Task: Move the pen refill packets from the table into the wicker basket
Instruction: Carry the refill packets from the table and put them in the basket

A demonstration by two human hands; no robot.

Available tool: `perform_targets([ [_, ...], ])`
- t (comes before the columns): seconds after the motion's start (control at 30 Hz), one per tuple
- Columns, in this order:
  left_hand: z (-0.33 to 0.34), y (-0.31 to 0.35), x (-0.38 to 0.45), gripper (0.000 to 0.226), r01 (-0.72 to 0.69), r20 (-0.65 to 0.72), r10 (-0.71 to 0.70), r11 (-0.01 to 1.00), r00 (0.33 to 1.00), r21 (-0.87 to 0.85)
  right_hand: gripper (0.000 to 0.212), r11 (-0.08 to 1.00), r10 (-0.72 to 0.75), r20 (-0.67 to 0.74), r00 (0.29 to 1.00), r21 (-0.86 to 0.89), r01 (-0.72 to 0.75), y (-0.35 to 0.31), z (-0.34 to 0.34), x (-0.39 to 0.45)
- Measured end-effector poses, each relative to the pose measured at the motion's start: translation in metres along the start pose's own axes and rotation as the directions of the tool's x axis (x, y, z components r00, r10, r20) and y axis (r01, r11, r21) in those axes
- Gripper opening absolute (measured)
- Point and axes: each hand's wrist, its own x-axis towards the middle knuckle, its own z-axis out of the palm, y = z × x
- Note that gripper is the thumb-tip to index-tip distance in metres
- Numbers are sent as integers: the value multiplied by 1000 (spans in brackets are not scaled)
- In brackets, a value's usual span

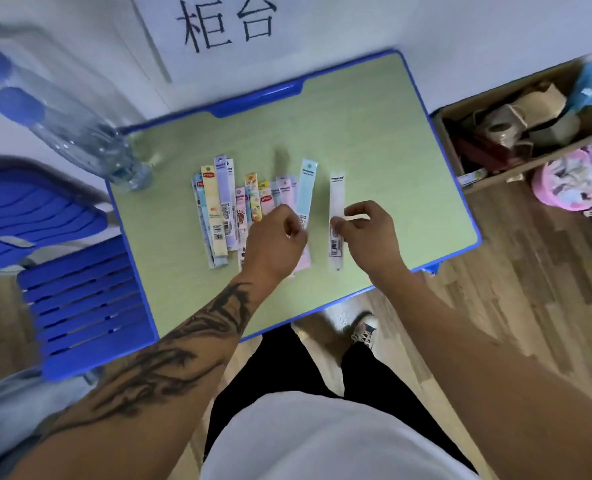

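Several pen refill packets [225,206] lie side by side in the middle of the green table [374,140]. My left hand [275,239] is over the right end of the row, its curled fingers on a light blue packet [306,188] and a pink one beneath. A white packet [336,199] lies apart to the right; my right hand [367,232] pinches its middle between thumb and fingers. No wicker basket is in view.
Two clear water bottles [79,133] with blue caps stand at the table's left back corner. A blue chair [76,299] is at the left. A cardboard box [516,133] with clutter and a pink item [564,181] sit at the right on the wooden floor.
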Motion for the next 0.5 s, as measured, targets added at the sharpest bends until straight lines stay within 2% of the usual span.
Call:
perform_targets([
  [0.1, 31, 39, -2, 29, 59, 54, -50, 983, 997, -176, 18, 997, -14, -85, 996, 69, 20, 8, -48, -10],
  [0.23, 88, 104, -12, 36, 152, 208, -89, 938, 974, -311, 19, 980, -11, -198, 980, 193, 50, 32, -129, -24],
  [0.37, 160, 182, -39, 13, 136, 345, -6, 926, 939, -353, 20, 949, -14, -310, 951, 296, 110, 74, -224, -39],
  [0.5, 246, 264, -80, 19, 103, 449, 63, 937, 891, -335, 19, 922, -9, -447, 895, 344, 181, 124, -328, -63],
])
